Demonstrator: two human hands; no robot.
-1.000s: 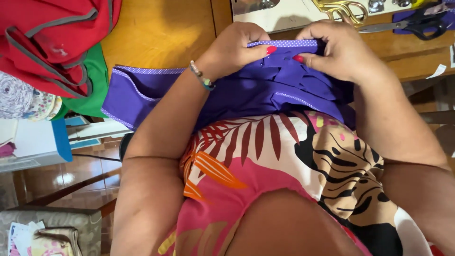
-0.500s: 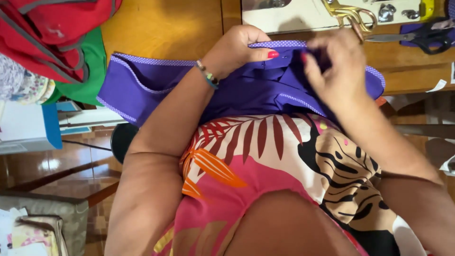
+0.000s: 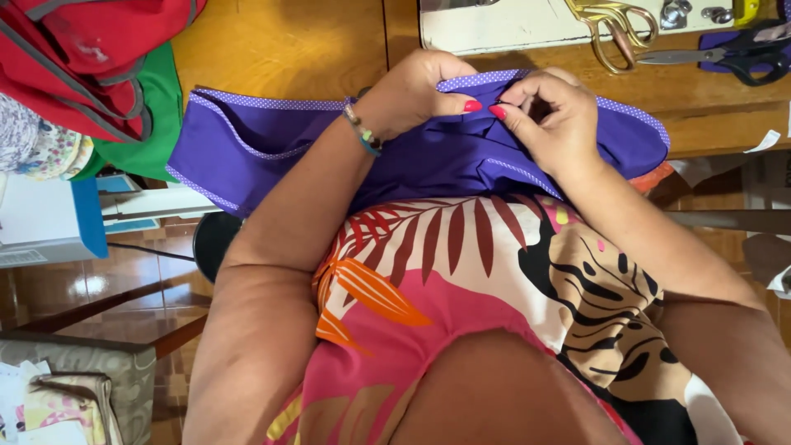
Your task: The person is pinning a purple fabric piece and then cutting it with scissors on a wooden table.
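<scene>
fabric: purple cloth (image 3: 428, 161) with a dotted lilac trim band along its edges, spread across the person's lap and the near edge of the wooden table (image 3: 288, 49); its top trimmed edge sits between the two hands
left hand: left hand (image 3: 416, 95) curled closed, thumb and forefinger pinching the trimmed edge, red-nailed thumb tip pointing toward the other hand; beaded bracelet (image 3: 362, 130) on the wrist just behind it
right hand: right hand (image 3: 552, 115) also curled, fingers bent in and pinching the same trimmed edge from the other side; fingertips of both hands nearly touching, cannot tell whether something small is held between them
in the way: right hand's knuckles cover the part of the trim under it; both forearms lie over the fabric's lower half
beyond the hands: pale sewing machine base (image 3: 511, 25) just past the fingertips; gold-handled scissors (image 3: 614, 29) on it, beyond the right hand; black-handled scissors (image 3: 717, 56) farther out to the right-hand side
left-hand side: red garment with grey piping (image 3: 91, 58) well out past the left elbow, green cloth (image 3: 152, 124) under it, touching the purple cloth's far corner
below the hands: person's leaf-print top in pink, orange, black (image 3: 461, 272), close under the forearms
</scene>
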